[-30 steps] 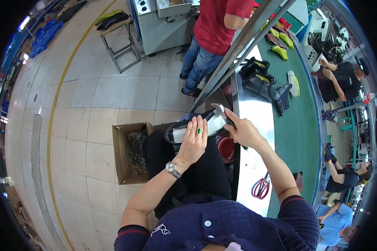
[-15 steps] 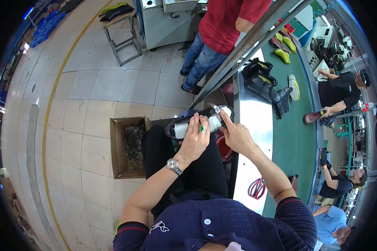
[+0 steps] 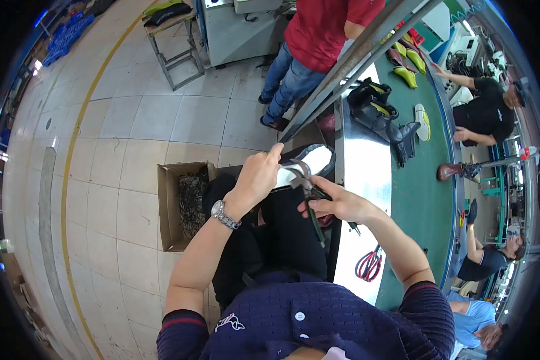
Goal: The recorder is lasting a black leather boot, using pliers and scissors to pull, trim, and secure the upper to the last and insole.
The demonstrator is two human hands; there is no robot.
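Observation:
A black shoe with a white underside (image 3: 317, 161) lies bottom up across my lap, its outer end toward the bench. My left hand (image 3: 256, 179) is closed at the shoe's left part, thumb side up; the fingertips are partly hidden. In my right hand (image 3: 341, 203) is a pair of pincers (image 3: 302, 177), the grey metal jaws over the white underside. Its dark handles spread apart below, with my fingers around and between them. Whether the jaws touch the shoe I cannot tell.
A cardboard box (image 3: 168, 210) of dark scraps stands left of my legs. At right runs a metal-edged bench (image 3: 366, 204) with a green belt (image 3: 423, 198), black boots (image 3: 375, 114) and red-and-black-handled scissors (image 3: 369, 264). A slanted metal post (image 3: 342, 72) rises ahead. Several people work nearby.
My left hand has shifted up and left, off the middle of the shoe. My right hand has come down slightly, and the pincers' handles now show, spread. A co-worker's hand has left a brown boot.

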